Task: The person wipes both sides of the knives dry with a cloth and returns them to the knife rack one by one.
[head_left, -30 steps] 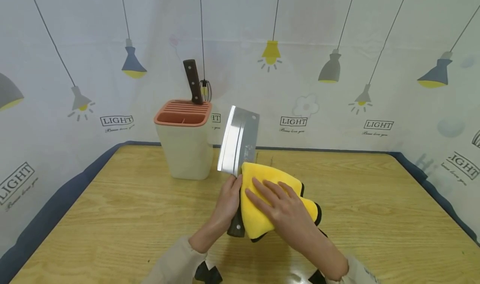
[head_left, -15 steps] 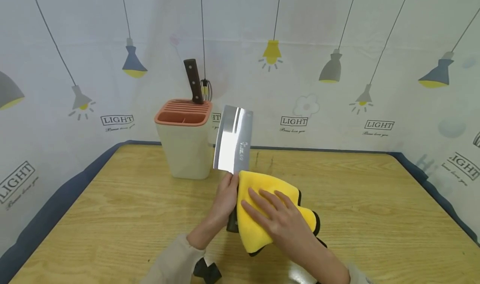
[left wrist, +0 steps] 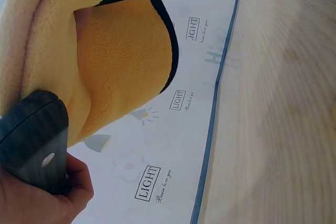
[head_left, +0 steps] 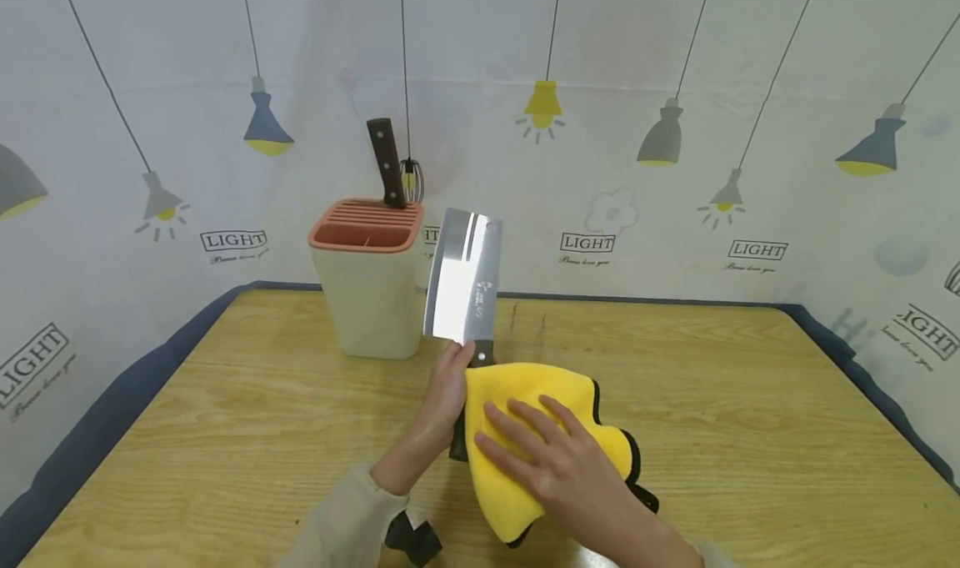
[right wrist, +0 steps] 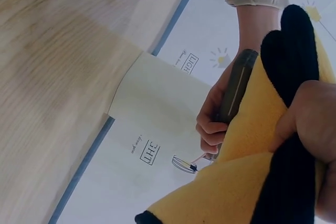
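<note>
My left hand (head_left: 442, 389) grips the dark handle of a cleaver (head_left: 461, 276), its broad shiny blade pointing up and away in the head view. Over the handle's right side lies a yellow cloth (head_left: 525, 378) with black edging. My right hand (head_left: 551, 459) holds this cloth, fingers spread across its front; the right wrist view shows the thumb side tucked into the folds. Part of the handle is covered, but its riveted butt (left wrist: 44, 145) shows bare in the left wrist view. Both hands are raised above the table.
At the back left of the wooden table (head_left: 712, 401) stands a cream knife holder (head_left: 375, 301) with an orange slotted top. One dark-handled knife (head_left: 386, 163) sticks up from it. Behind the table hangs a lamp-printed backdrop (head_left: 600, 42).
The cloth and my right hand have slid down along the handle towards me, baring its top near the blade. The cleaver has shifted slightly left and turned its face more to view.
</note>
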`<state>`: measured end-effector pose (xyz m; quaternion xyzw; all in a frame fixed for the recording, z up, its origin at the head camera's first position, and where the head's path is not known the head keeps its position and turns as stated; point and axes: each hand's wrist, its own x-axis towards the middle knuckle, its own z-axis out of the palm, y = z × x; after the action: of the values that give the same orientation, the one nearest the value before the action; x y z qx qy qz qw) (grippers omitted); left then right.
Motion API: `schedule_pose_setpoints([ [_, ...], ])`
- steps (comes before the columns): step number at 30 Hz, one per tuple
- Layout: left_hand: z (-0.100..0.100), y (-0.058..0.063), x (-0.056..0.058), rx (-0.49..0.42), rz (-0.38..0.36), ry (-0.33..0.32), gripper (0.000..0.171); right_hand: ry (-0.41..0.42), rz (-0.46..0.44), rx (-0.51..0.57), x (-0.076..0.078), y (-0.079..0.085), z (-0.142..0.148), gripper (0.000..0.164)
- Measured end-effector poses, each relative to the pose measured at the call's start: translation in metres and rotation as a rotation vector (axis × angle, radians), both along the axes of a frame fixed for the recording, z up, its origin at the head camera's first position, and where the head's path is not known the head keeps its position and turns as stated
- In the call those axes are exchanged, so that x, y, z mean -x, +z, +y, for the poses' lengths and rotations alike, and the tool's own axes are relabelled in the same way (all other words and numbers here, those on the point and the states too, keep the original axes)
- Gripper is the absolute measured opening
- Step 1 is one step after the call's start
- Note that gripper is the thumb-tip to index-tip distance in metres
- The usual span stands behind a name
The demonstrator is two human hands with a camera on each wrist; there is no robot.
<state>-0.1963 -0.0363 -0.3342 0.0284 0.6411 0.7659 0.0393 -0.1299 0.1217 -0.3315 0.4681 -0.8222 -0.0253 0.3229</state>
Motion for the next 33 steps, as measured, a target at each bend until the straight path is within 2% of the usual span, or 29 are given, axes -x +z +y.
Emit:
schedule_pose_setpoints([
  [7, -0.002, -0.001, -0.001, 0.002, 0.01, -0.047, 0.032, 0.038, 0.07, -0.036, -0.002, 0.002, 0.0, 0.055],
  [13, -0.002, -0.001, 0.0, -0.035, 0.015, -0.057, 0.032, 0.05, 0.097, -0.053, -0.002, 0.003, -0.001, 0.044],
  [17, -0.001, -0.001, -0.001, -0.037, 0.015, -0.062, 0.033, 0.038, 0.096, -0.05, -0.001, 0.003, -0.001, 0.044],
  [20, -0.001, -0.001, -0.001, -0.017, -0.003, -0.066, 0.036, 0.022, 0.077, -0.054, 0.0, 0.004, 0.0, 0.047],
  [25, 0.0, -0.001, -0.002, 0.052, -0.035, -0.035, 0.04, -0.009, 0.066, -0.052, 0.002, 0.006, -0.001, 0.05],
  [29, 0.0, 0.0, -0.003, 0.09, -0.033, -0.024, 0.041, -0.027, 0.066, -0.045, 0.006, 0.006, -0.001, 0.05],
  [33, 0.002, 0.001, -0.004, 0.11, -0.001, -0.01, 0.042, -0.043, 0.085, -0.04, 0.01, 0.006, -0.001, 0.05],
])
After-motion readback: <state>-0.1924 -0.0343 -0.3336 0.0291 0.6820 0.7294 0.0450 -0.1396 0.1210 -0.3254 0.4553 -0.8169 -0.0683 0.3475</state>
